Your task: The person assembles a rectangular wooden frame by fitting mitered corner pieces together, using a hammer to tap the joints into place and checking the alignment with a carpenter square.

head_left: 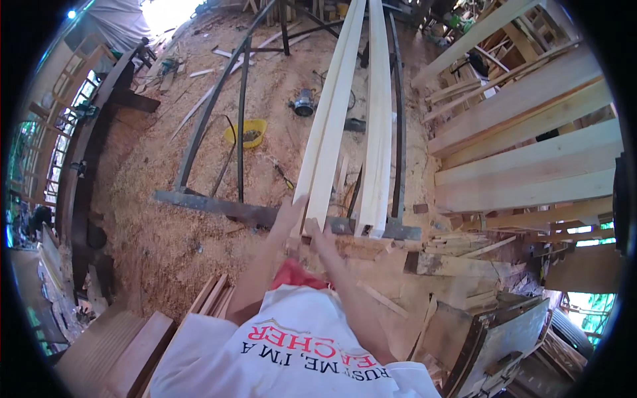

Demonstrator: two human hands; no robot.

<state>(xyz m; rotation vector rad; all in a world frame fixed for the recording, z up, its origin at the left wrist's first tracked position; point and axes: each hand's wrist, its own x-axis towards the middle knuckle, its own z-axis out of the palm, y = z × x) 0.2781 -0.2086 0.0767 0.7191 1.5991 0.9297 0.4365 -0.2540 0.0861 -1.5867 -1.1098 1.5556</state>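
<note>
My left hand (293, 209) grips the left side of a long pale grooved timber (335, 113) at its near end. My right hand (317, 231) holds the same timber's end, a little lower and to the right. A second long pale timber (377, 126) lies parallel just to the right, apart from my hands. Both timbers run away from me over a dark metal frame (192, 202), whose near crossbar passes under them.
Wood shavings cover the floor (146, 259), with a yellow basin (236, 133), a power tool (303, 102) and a yellow-handled tool (287, 181). Stacked beams (524, 159) stand at right, a dark bench (79, 192) at left, boards (133, 351) and panels (504, 338) near me.
</note>
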